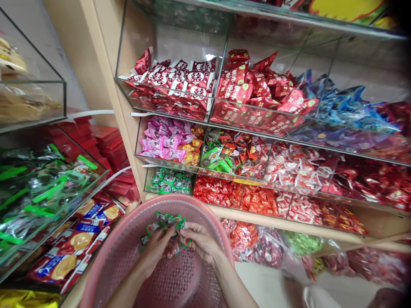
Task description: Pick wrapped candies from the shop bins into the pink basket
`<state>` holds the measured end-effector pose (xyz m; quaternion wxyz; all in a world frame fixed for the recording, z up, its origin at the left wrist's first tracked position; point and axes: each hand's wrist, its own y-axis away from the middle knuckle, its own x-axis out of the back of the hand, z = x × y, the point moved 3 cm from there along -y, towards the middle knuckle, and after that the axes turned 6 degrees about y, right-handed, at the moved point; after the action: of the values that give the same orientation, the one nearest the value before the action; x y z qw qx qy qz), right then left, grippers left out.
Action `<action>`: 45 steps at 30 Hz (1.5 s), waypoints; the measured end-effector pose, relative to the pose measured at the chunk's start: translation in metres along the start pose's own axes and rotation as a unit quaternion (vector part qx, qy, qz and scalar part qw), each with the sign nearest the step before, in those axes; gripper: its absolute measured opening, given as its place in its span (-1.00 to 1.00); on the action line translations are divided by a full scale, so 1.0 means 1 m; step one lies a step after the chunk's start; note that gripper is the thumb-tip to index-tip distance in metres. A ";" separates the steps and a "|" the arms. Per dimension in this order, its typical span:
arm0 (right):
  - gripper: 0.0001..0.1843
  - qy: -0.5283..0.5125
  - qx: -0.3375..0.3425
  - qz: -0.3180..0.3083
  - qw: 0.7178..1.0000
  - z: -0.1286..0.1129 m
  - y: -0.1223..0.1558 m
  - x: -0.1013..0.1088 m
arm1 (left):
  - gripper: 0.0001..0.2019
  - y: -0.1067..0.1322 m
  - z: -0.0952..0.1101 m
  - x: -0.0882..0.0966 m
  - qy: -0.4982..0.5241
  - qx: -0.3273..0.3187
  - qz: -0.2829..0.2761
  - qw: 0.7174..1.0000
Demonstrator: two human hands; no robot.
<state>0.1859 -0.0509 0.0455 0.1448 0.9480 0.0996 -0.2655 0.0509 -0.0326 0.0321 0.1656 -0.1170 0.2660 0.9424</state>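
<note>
forearms (130, 280) slanted forward and inward over the pink basket (112, 244). left grip (156, 250) and right grip (204, 244), nearly touching, both pinched green-edged candy packets (166, 219).

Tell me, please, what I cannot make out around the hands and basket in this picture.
All in the head view:
1. Green-edged packets: count unclear; they overlap, and the left hand and right hand partly cover them.
2. Their lettering: too small and blurred.
3. Pink basket: near side cut off by the bottom edge; forearms hide some of its inside.
</note>
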 end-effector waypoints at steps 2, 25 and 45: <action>-0.76 -0.009 0.006 0.005 1.000 0.000 0.000 0.001 | -0.61 -0.001 -0.001 -0.001 0.005 -0.009 -0.010 1.000; -0.79 0.042 0.087 0.098 0.991 -0.007 0.011 -0.025 | -0.63 0.006 0.024 0.031 -0.061 -0.209 0.155 0.964; -0.70 -0.037 -0.009 0.191 0.981 0.018 0.015 0.023 | -0.74 -0.045 0.028 0.043 -0.304 -0.166 0.070 0.935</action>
<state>0.2009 -0.0686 0.0220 0.2051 0.9375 -0.0868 -0.2673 0.0245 0.0298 0.0212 0.1502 0.1687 0.0500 0.9729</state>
